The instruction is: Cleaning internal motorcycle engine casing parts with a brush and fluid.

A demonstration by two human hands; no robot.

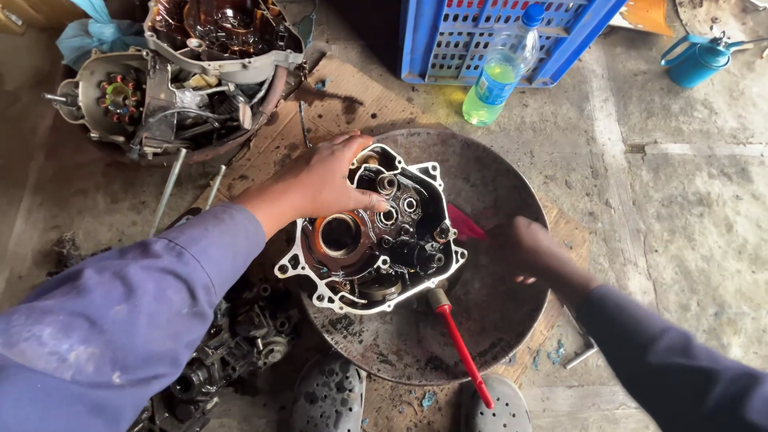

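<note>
The left hand (320,180) lies spread on the upper left edge of an oily engine crankcase half (372,232), fingers pressing its rim and holding it steady. The case sits in a round, blackened metal pan (480,320) on the concrete floor. The right hand (532,252) (blurred) hovers over the pan just right of the case; whether it grips anything I cannot tell. A red-handled brush (460,344) lies beneath the case. 1 green-liquid bottle (500,68) stands by a blue crate (480,32).
</note>
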